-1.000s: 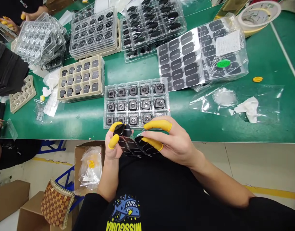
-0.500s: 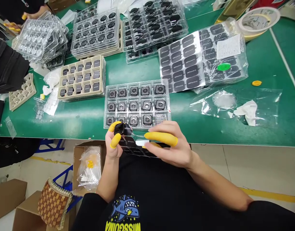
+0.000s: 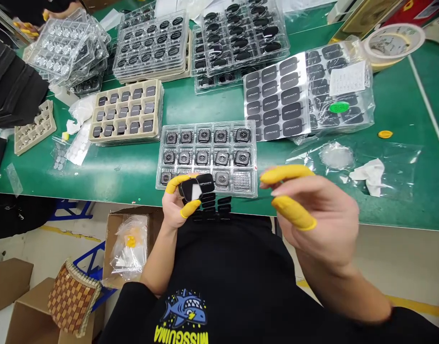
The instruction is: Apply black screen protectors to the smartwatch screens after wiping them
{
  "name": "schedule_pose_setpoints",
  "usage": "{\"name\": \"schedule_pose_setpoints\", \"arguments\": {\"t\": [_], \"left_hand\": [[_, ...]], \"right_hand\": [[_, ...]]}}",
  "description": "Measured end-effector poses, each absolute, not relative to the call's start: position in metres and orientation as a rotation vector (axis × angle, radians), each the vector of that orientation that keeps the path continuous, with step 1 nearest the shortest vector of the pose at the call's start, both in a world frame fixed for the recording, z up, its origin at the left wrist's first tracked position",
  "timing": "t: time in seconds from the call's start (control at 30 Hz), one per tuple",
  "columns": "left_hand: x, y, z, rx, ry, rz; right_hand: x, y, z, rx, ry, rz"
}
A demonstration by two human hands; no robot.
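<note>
My left hand (image 3: pixel 174 208), with yellow finger cots, pinches a black square watch body (image 3: pixel 187 190) over the table's front edge. A white tab (image 3: pixel 197 192) shows on its face, and a black printed label (image 3: pixel 206 182) sticks out at its right side. Below it, several more black labels (image 3: pixel 212 208) hang in rows in front of the shirt; what carries them is hard to see. To the right, my right hand (image 3: pixel 317 215) is raised, its cot-covered finger and thumb apart with nothing visible between them. Just behind, a clear tray (image 3: pixel 255 165) holds square watch bodies in rows; its front right pocket has none.
Label sheets (image 3: pixel 276 102), partly bagged, lie behind right, near a tape roll (image 3: pixel 394 40). A beige tray (image 3: pixel 126 112) and stacked clear trays (image 3: pixel 151 43) stand behind left. Another person's gloved fingers (image 3: pixel 27 28) show far left. An open carton (image 3: pixel 112 253) sits below the table.
My right hand has let go of the white tab and swung right, its fingers opening. The watch body in my left hand has turned, showing its face and the tab. The view has shifted slightly.
</note>
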State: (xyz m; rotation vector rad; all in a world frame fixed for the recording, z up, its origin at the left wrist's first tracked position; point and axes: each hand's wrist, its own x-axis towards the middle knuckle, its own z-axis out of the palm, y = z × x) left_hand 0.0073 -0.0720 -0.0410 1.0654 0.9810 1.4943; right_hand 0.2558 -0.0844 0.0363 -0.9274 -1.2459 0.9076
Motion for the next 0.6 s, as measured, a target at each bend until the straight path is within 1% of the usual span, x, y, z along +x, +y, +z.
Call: {"name": "schedule_pose_setpoints", "arguments": {"t": [0.1,0.27,0.6], "left_hand": [[0.01,-0.072,-0.041,1.156,0.916,1.416],[0.01,-0.073,-0.043,1.153,1.024,1.358],[0.004,-0.082,-0.046,1.14,1.051,1.274]], "right_hand": [[0.251,-0.067,0.047,-0.916,-1.26,1.05],[0.233,-0.049,0.057,-0.904,-1.363,1.269],[0.221,-0.045,0.051,-0.979,-1.413,1.436]]}}
